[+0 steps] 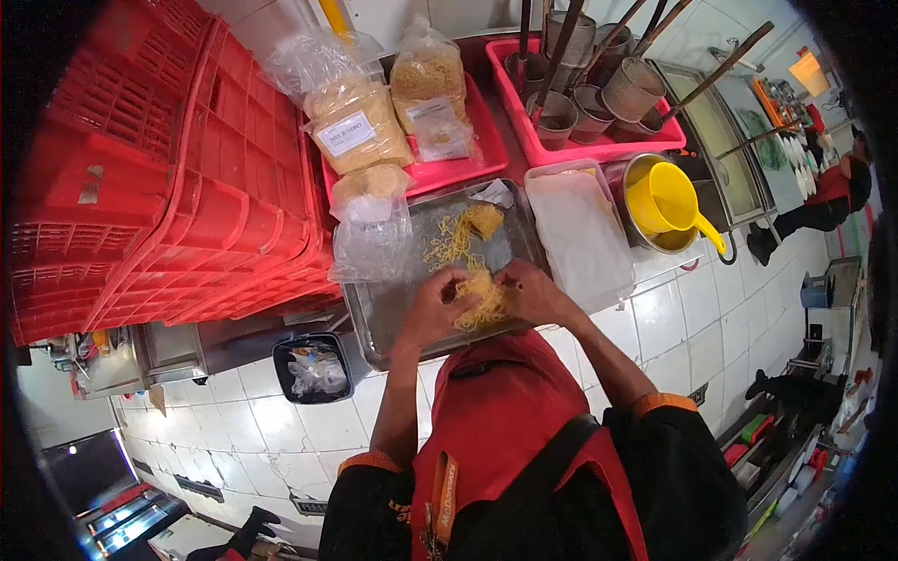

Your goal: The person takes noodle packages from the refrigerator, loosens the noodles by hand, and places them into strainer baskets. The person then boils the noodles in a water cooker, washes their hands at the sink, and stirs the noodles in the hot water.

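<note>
Yellow noodles hang in a loose clump between my two hands, over the front part of a metal tray. My left hand has its fingers curled on the clump's left side. On the right side, my right hand holds the clump with bent fingers. More loose noodles lie on the tray behind my hands, beside a compact noodle block. A clear plastic bag lies over the tray's left edge.
Red crates are stacked at left. Behind the tray, a pink tray bears bagged noodles. A pink bin holds strainers. At right are a plastic container and a yellow dipper. Other people stand farther off.
</note>
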Available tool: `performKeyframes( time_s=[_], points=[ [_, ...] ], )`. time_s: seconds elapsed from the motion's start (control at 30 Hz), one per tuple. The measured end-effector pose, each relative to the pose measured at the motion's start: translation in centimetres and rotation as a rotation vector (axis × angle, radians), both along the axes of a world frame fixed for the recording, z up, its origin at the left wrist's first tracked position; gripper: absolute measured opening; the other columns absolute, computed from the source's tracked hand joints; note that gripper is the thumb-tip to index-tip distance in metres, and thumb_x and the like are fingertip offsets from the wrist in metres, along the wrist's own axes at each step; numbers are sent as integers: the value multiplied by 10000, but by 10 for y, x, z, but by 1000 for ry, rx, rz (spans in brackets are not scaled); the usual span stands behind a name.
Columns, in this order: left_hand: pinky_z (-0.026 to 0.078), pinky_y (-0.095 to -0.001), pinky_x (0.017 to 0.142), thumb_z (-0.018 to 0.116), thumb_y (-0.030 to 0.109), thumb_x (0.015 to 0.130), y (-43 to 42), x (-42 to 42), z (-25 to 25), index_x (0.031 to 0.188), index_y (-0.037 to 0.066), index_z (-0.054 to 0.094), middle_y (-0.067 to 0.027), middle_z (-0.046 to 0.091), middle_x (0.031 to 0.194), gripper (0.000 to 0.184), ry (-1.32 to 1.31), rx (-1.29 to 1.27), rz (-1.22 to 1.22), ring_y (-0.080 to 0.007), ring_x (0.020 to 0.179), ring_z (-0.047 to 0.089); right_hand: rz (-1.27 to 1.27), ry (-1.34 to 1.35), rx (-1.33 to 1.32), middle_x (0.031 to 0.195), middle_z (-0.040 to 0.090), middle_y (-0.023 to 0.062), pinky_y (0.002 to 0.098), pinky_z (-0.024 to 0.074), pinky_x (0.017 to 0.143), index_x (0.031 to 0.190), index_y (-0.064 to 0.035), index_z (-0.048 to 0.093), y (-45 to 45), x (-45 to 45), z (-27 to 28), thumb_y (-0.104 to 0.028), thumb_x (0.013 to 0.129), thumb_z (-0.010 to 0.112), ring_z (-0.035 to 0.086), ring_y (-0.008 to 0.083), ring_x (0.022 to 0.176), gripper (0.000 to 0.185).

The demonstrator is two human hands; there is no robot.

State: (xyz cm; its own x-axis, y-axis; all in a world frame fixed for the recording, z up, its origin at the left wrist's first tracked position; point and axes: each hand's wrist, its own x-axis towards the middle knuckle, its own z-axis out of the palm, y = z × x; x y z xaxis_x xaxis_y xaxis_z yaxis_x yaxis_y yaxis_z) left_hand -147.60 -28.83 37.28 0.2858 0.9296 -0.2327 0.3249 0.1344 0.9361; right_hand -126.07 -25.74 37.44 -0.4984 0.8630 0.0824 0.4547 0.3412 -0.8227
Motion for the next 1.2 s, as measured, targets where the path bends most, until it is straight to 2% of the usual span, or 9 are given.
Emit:
performKeyframes(
  time_s=[0.07, 0.3, 0.5, 0.7, 0.73, 0.8, 0.97, 1.1, 1.2],
  points=[
    [429, -223, 728, 648, 109, 825, 1, 3, 8, 1004, 20, 528, -7, 527, 912, 234, -563, -47, 138, -75, 829, 489, 2, -95, -21, 743, 623, 138, 369, 482, 684, 807, 7, 600, -1, 0, -12, -107, 722, 630, 619, 260, 708, 145],
    [458, -223, 758, 614, 5, 819, -3, 3, 2, 1051, 14, 537, -13, 528, 892, 245, -226, -109, 142, -87, 832, 530, -67, 156, -443, 684, 601, 80, 301, 445, 609, 814, 29, 612, 3, 5, 26, -185, 795, 639, 533, 139, 634, 216],
    [469, -238, 786, 617, -11, 810, -5, 19, -7, 1080, 8, 539, -25, 550, 906, 283, -632, -126, 147, -118, 854, 561, -139, 189, -488, 734, 581, -21, 222, 417, 619, 833, -2, 611, 7, 0, 15, -120, 825, 630, 489, 48, 678, 121],
    [405, -224, 600, 633, 106, 830, -3, 8, -24, 1046, 12, 545, 25, 524, 786, 252, 33, -64, 125, -76, 667, 472, -116, 273, -434, 739, 565, 13, 245, 423, 651, 848, 6, 583, 2, 8, 19, -133, 795, 671, 498, 87, 696, 173],
    [382, -230, 576, 636, 147, 833, -3, 8, -19, 1019, 10, 550, 29, 522, 769, 247, 10, 29, 129, -73, 645, 448, -118, 273, -434, 739, 565, 13, 245, 423, 651, 848, 6, 583, 1, 7, 19, -133, 795, 671, 498, 87, 696, 173],
    [359, -235, 552, 640, 188, 837, -3, 9, -3, 993, 8, 556, 32, 520, 752, 253, -12, 121, 129, -70, 623, 423, -203, -93, 152, 745, 557, 66, 279, 432, 674, 826, 8, 558, -2, 2, 19, -119, 759, 699, 518, 144, 708, 201],
    [377, -228, 586, 620, 204, 857, 2, 19, 23, 897, 8, 562, 28, 502, 745, 209, -476, -36, 222, -50, 661, 425, 36, 204, -92, 790, 569, 102, 291, 435, 716, 832, 6, 556, -3, -7, 35, -114, 738, 713, 539, 174, 758, 219],
    [412, -209, 678, 617, 216, 864, 3, 3, 17, 973, 28, 562, 24, 550, 824, 225, -166, 50, 120, -52, 759, 485, 53, 314, -431, 803, 581, 55, 286, 439, 733, 831, -12, 566, -2, -4, 44, -121, 753, 708, 538, 129, 781, 195],
    [431, -218, 706, 616, 169, 858, -1, 8, 24, 998, 7, 560, 4, 558, 855, 221, -584, -118, 195, -73, 788, 511, 138, 198, -332, 805, 568, 21, 251, 438, 754, 818, -19, 562, -2, -8, 62, -61, 747, 702, 537, 105, 805, 162]
  ],
)
